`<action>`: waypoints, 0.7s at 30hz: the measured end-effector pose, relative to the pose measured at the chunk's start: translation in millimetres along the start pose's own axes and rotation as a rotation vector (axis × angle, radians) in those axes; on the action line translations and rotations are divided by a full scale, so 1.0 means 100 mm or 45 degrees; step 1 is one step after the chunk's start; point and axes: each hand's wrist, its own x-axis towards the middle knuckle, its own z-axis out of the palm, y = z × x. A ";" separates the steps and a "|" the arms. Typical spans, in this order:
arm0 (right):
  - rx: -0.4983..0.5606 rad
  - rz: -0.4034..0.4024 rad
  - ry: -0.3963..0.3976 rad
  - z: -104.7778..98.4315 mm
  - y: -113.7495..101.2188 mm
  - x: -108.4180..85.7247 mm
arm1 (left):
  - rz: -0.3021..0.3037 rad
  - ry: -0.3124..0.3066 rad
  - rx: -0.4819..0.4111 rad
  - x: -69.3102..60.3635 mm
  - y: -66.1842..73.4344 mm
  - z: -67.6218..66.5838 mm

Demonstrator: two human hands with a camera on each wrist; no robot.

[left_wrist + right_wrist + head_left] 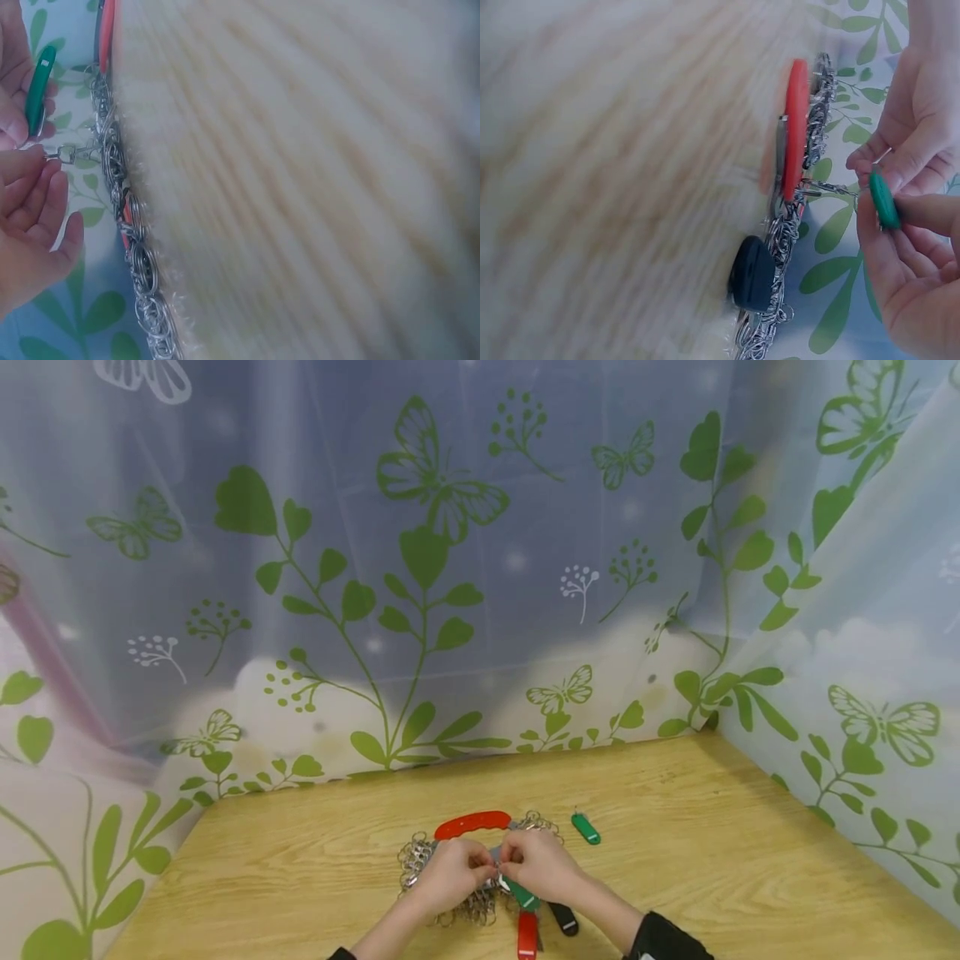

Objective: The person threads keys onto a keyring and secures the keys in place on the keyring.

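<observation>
Both hands meet over a pile of metal rings and clasps [415, 858]. My right hand [543, 864] pinches a green key tag [522, 893], which also shows in the right wrist view [883, 199]. The fingertips of my left hand [453, 872] pinch a small metal clasp [67, 154] right beside the tag's end. Whether the tag's ring is joined to the clasp is hidden by the fingers. Behind the hands lies a red handle [472, 822] with a grey part at its end, among the rings.
A red tag [527, 935] and a black tag [564, 918] lie in front of the pile. Another green key tag [586, 828] lies apart on the wooden table [712, 843], to the right. A patterned curtain [525, 610] hangs behind the table.
</observation>
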 end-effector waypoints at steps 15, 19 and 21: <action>0.163 0.256 -0.215 0.13 -0.10 -0.05 | 0.113 -0.200 0.133 -0.11 -0.01 -0.13; 0.212 0.318 -0.274 0.19 -0.13 -0.06 | 0.140 -0.266 0.213 -0.14 -0.04 -0.15; 0.208 0.311 -0.300 0.20 -0.13 -0.07 | 0.143 -0.287 0.272 -0.16 -0.06 -0.16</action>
